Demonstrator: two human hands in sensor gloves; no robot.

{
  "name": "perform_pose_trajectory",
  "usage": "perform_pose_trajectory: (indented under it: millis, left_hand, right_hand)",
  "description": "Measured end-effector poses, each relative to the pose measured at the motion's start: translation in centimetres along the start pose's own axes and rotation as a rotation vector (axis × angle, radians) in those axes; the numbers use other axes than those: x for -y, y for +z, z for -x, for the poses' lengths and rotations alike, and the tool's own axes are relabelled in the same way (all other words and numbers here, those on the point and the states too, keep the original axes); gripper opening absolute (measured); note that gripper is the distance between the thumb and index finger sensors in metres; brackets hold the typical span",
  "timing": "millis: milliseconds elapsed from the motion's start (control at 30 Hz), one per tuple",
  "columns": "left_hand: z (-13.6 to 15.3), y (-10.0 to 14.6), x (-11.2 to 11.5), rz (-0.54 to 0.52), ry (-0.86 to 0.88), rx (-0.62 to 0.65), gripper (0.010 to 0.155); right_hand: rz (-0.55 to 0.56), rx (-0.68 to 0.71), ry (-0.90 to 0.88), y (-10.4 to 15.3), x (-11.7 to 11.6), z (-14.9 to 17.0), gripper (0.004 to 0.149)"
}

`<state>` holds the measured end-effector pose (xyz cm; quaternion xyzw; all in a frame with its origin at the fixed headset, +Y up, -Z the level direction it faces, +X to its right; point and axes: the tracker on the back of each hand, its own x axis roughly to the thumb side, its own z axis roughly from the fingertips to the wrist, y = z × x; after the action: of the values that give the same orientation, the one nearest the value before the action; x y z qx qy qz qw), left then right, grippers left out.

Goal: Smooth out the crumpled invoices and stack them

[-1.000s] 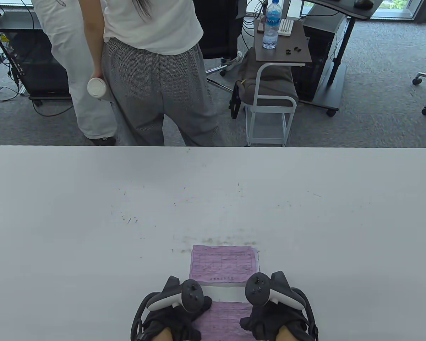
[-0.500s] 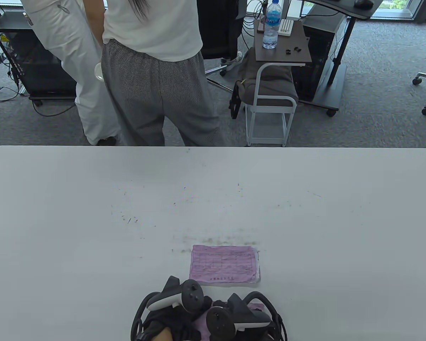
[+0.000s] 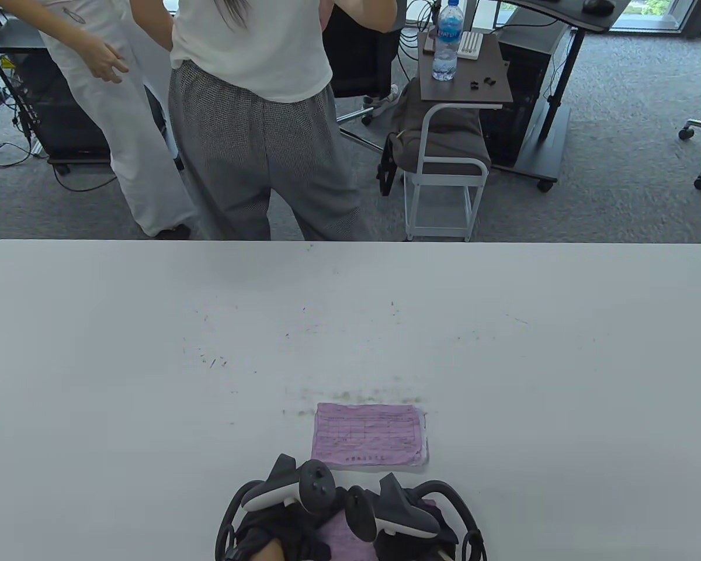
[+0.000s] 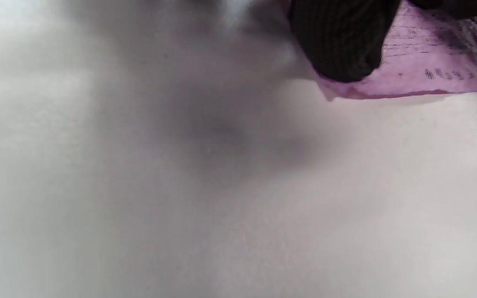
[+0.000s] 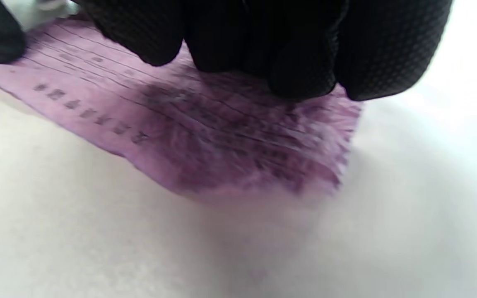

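A flat stack of pink invoices (image 3: pixel 369 435) lies on the white table (image 3: pixel 152 350) near its front edge. Just in front of the stack, another pink invoice (image 3: pixel 342 540) sits under both gloved hands. My left hand (image 3: pixel 295 514) presses a fingertip (image 4: pixel 338 41) on one corner of this wrinkled invoice (image 4: pixel 425 70). My right hand (image 3: pixel 412 523) lays its fingers (image 5: pixel 304 62) on top of the same sheet (image 5: pixel 230 136), whose far end looks blurred. The trackers hide most of both hands in the table view.
Two people (image 3: pixel 251 117) stand just beyond the table's far edge. Behind them are a small side table (image 3: pixel 464 82) with a water bottle (image 3: pixel 446 41), a chair and computer cases on carpet.
My right hand swept left across the lower invoice from its right side, then slid back a little to the right. The left hand stayed put. The people behind shifted.
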<state>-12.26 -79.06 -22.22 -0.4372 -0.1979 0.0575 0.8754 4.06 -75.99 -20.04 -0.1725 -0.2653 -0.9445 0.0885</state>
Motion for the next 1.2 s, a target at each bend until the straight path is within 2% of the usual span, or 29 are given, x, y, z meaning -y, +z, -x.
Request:
perform_pose_trajectory:
  millis: [467,600,733,833,900,933,1000,1100,1167,1200]
  left_hand:
    - [0.0,0.0,0.0,0.000,0.001,0.000,0.081]
    - [0.0,0.0,0.0,0.000,0.002,0.002,0.081]
    - [0.0,0.0,0.0,-0.001,0.002,0.002,0.081]
    - [0.0,0.0,0.0,-0.001,0.003,0.003,0.081]
    - [0.0,0.0,0.0,0.000,0.002,0.004,0.081]
    - [0.0,0.0,0.0,0.000,0.001,0.004,0.081]
    - [0.0,0.0,0.0,0.000,0.000,0.005,0.081]
    - [0.0,0.0,0.0,-0.002,-0.003,0.004,0.082]
    - [0.0,0.0,-0.1,-0.002,-0.004,0.004,0.082]
    - [0.0,0.0,-0.1,0.000,-0.005,0.004,0.081]
  right_hand:
    - [-0.049,-0.103,-0.135,0.3,-0.3,3.7,0.043]
    - [-0.050,-0.065,-0.193,0.7,0.0,4.7,0.047]
    - [0.094,0.144,-0.301,2.2,1.4,4.5,0.050]
    - [0.060,0.395,-0.311,2.3,1.7,2.1,0.048]
    - [0.021,0.484,-0.269,2.3,1.6,0.0,0.047]
    - [0.000,0.528,-0.187,2.3,1.4,-1.5,0.047]
    - [-0.018,0.584,-0.063,2.2,0.7,-3.5,0.047]
    - [-0.157,0.599,0.037,1.6,-0.9,-5.6,0.049]
    - [-0.085,0.589,0.041,1.5,-0.6,-5.5,0.047]
    - [-0.100,0.574,0.036,1.5,-0.6,-5.3,0.045]
